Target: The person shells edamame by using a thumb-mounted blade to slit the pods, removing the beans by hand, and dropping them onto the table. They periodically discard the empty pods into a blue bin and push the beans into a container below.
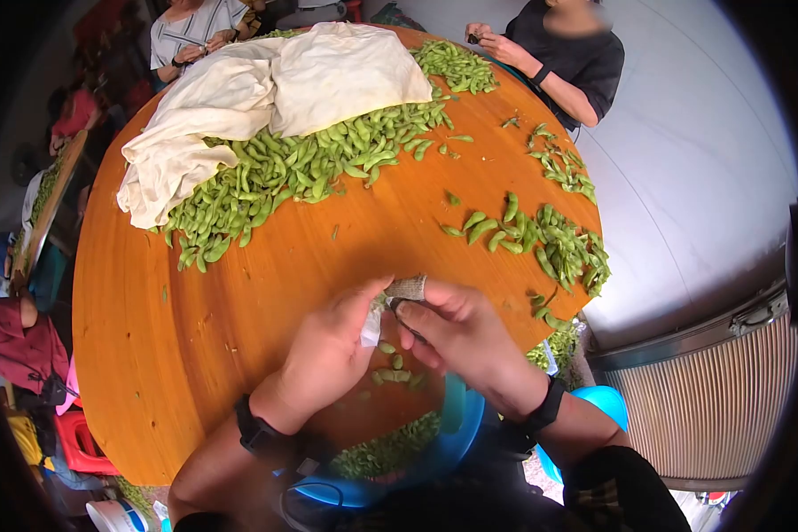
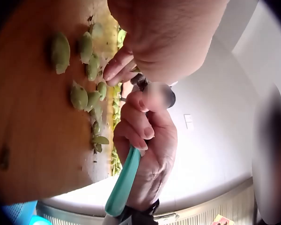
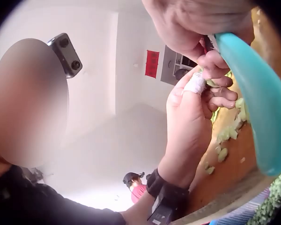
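Note:
Over the table's near edge, my left hand (image 1: 322,355) and right hand (image 1: 472,344) meet at the fingertips. White tape (image 3: 195,83) wraps the left thumb. Between the left thumb and fingers is pinched a green soybean pod (image 3: 212,83), mostly covered by fingers. My right hand curls round the teal handle (image 2: 124,183) of a tool whose working end is hidden at the fingertips. A woven wrap (image 1: 408,287) covers one right finger, and a dark cover shows on the right thumb. Several green beans (image 2: 78,96) and pod pieces lie on the wood below the hands.
A blue basin (image 1: 475,417) with shelled beans (image 1: 387,456) sits below the table edge. Across the round wooden table (image 1: 328,257) lies a heap of pods (image 1: 284,168) under a cream cloth (image 1: 350,75). Loose pods (image 1: 567,248) lie at right. Two people sit opposite.

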`<act>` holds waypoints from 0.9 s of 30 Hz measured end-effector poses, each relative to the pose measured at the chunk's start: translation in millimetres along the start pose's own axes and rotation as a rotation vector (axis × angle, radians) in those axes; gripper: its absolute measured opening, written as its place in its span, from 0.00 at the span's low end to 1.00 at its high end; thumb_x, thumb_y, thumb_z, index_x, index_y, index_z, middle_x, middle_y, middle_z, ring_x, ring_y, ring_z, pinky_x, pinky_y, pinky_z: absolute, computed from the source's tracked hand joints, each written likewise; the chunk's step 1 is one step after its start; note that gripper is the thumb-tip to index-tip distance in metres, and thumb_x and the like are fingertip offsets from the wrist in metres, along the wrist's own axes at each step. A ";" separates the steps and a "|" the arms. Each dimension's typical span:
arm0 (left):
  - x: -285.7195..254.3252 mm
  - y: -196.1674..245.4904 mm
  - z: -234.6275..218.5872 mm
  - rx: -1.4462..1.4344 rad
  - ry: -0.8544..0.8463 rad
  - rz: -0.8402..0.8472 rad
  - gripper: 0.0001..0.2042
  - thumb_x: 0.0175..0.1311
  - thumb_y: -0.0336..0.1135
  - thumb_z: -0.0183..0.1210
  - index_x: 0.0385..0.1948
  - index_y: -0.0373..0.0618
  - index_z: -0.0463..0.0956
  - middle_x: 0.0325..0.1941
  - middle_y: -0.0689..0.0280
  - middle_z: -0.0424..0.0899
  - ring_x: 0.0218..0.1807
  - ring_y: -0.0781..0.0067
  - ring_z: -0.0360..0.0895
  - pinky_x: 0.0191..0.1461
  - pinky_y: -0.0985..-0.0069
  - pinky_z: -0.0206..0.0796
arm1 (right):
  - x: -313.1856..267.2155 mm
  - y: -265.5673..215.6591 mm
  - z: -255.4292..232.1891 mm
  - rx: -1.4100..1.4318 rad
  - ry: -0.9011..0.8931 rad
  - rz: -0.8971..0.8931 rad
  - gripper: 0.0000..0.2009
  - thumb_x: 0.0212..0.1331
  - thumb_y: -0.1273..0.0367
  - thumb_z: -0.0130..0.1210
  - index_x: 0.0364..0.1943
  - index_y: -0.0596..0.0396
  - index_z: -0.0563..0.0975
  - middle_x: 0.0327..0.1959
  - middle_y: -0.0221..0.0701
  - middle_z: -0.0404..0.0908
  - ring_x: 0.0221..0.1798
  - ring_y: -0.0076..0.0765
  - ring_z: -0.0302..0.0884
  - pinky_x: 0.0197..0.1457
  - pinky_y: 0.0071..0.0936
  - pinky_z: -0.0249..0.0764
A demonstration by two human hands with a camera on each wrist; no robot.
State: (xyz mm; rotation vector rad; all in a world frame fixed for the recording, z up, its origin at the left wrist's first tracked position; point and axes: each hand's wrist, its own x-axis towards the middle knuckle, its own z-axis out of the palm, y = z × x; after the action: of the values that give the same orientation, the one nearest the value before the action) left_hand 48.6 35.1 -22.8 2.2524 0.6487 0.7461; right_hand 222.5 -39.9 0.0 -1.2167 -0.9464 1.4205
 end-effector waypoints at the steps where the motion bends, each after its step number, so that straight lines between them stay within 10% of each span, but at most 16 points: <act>1: 0.6 0.6 -1.2 0.000 0.001 0.000 0.22 0.61 0.21 0.52 0.59 0.39 0.67 0.47 0.52 0.81 0.46 0.56 0.82 0.49 0.68 0.75 | 0.2 -0.9 -1.3 -0.001 -0.001 0.000 0.08 0.70 0.70 0.48 0.36 0.53 0.78 0.22 0.20 0.74 0.18 0.13 0.66 0.18 0.13 0.60; 6: 9.4 1.6 -5.8 -0.859 -0.045 -0.353 0.13 0.71 0.24 0.42 0.55 0.37 0.68 0.42 0.60 0.80 0.35 0.73 0.82 0.41 0.75 0.77 | 2.7 -7.3 -10.7 0.099 0.002 0.146 0.09 0.70 0.67 0.48 0.40 0.53 0.80 0.22 0.20 0.76 0.17 0.13 0.65 0.17 0.13 0.57; 13: 9.6 -2.0 -4.8 -0.915 0.048 -0.378 0.10 0.75 0.29 0.37 0.48 0.38 0.67 0.40 0.60 0.79 0.36 0.71 0.82 0.38 0.77 0.76 | -10.0 -11.5 0.1 -0.002 0.175 -0.022 0.09 0.71 0.68 0.47 0.44 0.54 0.78 0.25 0.22 0.76 0.17 0.13 0.65 0.17 0.14 0.58; 21: 8.9 11.9 -10.9 -0.943 0.211 -0.469 0.09 0.74 0.30 0.41 0.47 0.45 0.70 0.24 0.75 0.60 0.22 0.87 0.51 0.23 0.86 0.44 | -9.1 -8.2 -2.9 -0.269 0.183 -0.207 0.08 0.65 0.73 0.56 0.46 0.59 0.77 0.27 0.22 0.76 0.28 0.12 0.68 0.30 0.13 0.67; 27: 1.3 12.7 1.0 -0.861 0.088 -0.287 0.09 0.73 0.29 0.39 0.49 0.43 0.67 0.35 0.69 0.70 0.26 0.82 0.67 0.27 0.83 0.63 | 3.1 0.0 5.0 -0.389 0.148 -0.340 0.06 0.59 0.72 0.63 0.35 0.59 0.78 0.25 0.21 0.76 0.30 0.12 0.67 0.32 0.18 0.68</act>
State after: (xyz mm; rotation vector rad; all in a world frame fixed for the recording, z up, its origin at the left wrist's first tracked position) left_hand 53.2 27.2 -13.9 1.3192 0.5329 0.7845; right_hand 217.6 -36.7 0.3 -1.3427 -1.2938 0.8911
